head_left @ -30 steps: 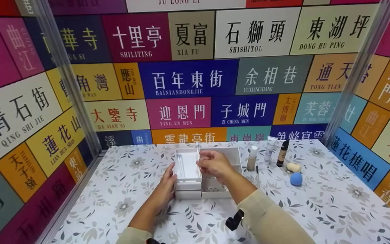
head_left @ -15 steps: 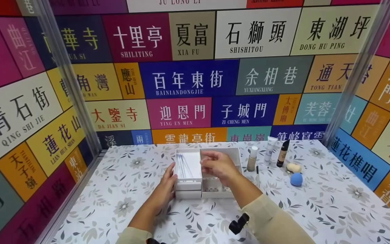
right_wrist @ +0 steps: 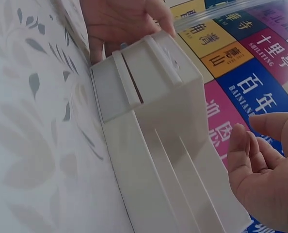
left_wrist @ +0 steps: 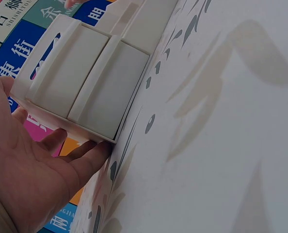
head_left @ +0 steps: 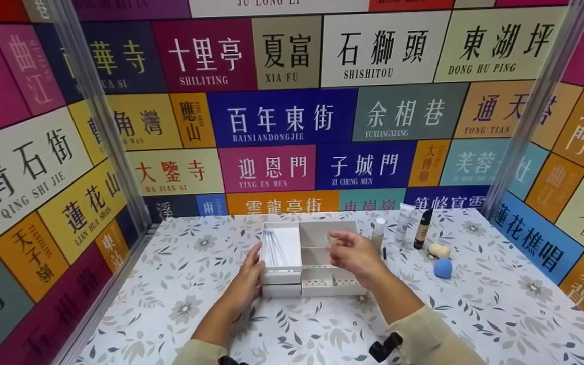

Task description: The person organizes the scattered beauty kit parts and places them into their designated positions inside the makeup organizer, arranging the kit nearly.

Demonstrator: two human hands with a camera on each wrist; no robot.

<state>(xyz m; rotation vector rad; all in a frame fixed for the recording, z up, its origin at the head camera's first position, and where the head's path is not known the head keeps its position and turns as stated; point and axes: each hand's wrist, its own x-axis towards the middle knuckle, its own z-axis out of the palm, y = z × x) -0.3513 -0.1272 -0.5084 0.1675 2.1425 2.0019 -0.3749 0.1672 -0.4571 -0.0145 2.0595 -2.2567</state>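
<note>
A white desktop organizer [head_left: 283, 291] stands on the table, with two small drawers at its left front and open compartments on the right. Several thin, pale bluish sticks [head_left: 275, 247] lie in the shallow tray on top of the drawers. My left hand [head_left: 246, 279] rests against the organizer's left side; in the left wrist view its fingers [left_wrist: 93, 162] touch the side wall near the bottom. Above the open compartments hovers my right hand [head_left: 357, 259], fingers loosely bent. The right wrist view shows nothing held in that hand [right_wrist: 270, 174].
Right of the organizer stand a bottle with a white cap [head_left: 378, 233], a white tube [head_left: 403, 225] and a black-capped tube [head_left: 423, 230]. A cream sponge [head_left: 440, 250] and a blue sponge [head_left: 443, 267] lie nearer. A dark thin stick [head_left: 385, 253] is partly hidden by my right hand.
My right hand held a thin stick at the tray's right edge, and the stick now lies among the others. That hand has moved right, over the compartments. My left hand has stayed put.
</note>
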